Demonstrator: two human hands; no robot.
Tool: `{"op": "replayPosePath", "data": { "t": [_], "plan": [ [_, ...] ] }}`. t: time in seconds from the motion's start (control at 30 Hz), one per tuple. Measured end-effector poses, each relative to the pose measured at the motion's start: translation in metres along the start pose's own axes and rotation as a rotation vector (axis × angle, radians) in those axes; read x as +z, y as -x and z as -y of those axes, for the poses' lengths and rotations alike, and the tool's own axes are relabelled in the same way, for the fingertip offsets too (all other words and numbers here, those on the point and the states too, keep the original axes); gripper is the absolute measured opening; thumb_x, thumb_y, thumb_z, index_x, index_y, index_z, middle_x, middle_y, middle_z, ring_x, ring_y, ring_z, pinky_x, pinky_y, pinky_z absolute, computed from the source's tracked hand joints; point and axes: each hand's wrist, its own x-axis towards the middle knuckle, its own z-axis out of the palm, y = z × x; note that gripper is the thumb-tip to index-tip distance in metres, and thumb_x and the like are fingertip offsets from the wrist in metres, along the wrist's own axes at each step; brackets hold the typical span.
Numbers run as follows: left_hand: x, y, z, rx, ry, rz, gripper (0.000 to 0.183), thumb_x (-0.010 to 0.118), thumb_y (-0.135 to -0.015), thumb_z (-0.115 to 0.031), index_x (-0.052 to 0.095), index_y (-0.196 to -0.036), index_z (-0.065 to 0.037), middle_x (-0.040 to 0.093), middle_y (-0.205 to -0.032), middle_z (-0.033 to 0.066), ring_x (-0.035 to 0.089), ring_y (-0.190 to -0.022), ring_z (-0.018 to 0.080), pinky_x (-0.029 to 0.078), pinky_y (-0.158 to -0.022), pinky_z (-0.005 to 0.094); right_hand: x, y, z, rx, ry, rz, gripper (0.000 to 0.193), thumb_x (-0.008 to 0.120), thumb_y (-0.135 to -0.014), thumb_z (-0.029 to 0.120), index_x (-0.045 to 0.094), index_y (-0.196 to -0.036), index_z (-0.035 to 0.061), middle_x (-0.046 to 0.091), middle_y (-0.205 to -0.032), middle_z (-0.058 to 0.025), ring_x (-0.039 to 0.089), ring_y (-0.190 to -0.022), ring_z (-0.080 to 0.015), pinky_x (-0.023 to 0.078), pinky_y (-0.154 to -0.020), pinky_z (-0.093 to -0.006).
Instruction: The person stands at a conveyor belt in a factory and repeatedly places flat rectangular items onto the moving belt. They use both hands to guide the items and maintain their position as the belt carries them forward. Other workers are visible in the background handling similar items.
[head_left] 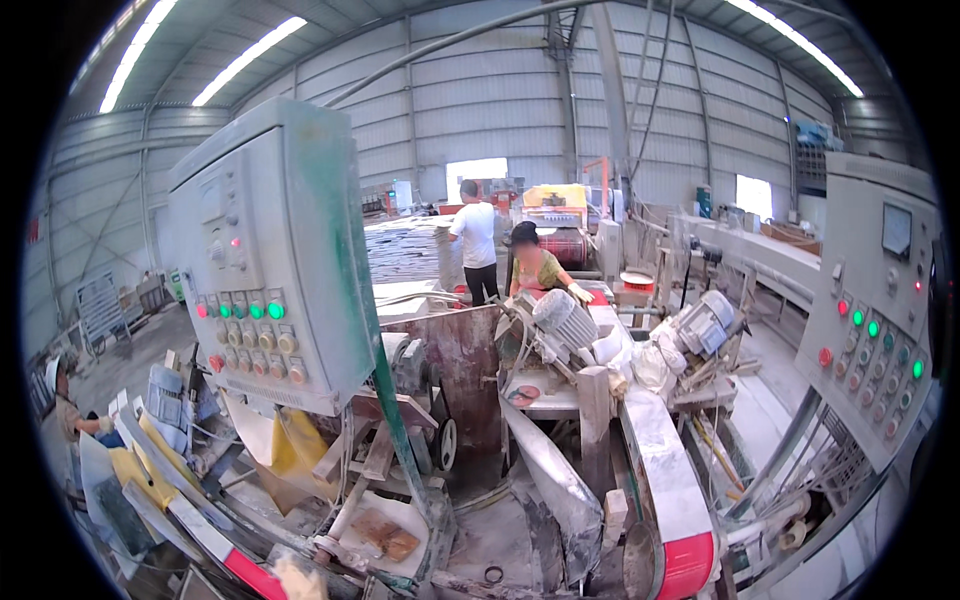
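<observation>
At the lower edge, left of the middle, my left hand [299, 578] shows in part as a pale, gloved shape. It is beside the red end [256, 574] of a long white machine guard; whether it touches the guard I cannot tell. Its fingers are too blurred and cut off to make out. My right hand is out of the picture. To the right, a second white guard [668, 480] with a red end runs toward me. Between the two guards lie a dusty metal trough [560, 490] and a small dark ring [493, 574].
A grey control cabinet [250, 250] with lit buttons stands left, another [870, 300] right. Dusty motors [565, 320] sit ahead. Past them are a co-worker in yellow gloves [540, 268] and a person in a white shirt [476, 235]. Another person [75, 410] is far left.
</observation>
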Motion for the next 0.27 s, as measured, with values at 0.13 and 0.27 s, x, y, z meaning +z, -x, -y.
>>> {"op": "replayPosePath", "data": {
  "t": [0.13, 0.27],
  "plan": [
    [0.054, 0.056, -0.105, 0.557, -0.463, 0.439, 0.029, 0.069, -0.064, -0.01, 0.065, -0.092, -0.005, 0.063, -0.09, 0.0173, 0.058, -0.091, 0.0353, 0.047, -0.08, 0.0424, 0.08, -0.017, 0.084, 0.036, -0.252, 0.274, 0.041, 0.054, -0.094, 0.032, 0.043, -0.125, 0.0073, 0.062, -0.108, -0.0198, 0.061, -0.098, -0.0366, 0.047, -0.088, -0.0526],
    [0.096, 0.146, -0.172, 0.789, -0.231, 0.769, 0.051, 0.072, -0.068, -0.018, 0.058, -0.117, -0.011, 0.055, -0.118, 0.0182, 0.049, -0.113, 0.0339, 0.038, -0.098, 0.0422, 0.141, 0.033, 0.213, 0.164, -0.415, 0.355, 0.061, 0.055, -0.096, 0.028, 0.027, -0.146, 0.0089, 0.048, -0.134, -0.0263, 0.053, -0.119, -0.0393, 0.04, -0.101, -0.0556]
  ]
}}
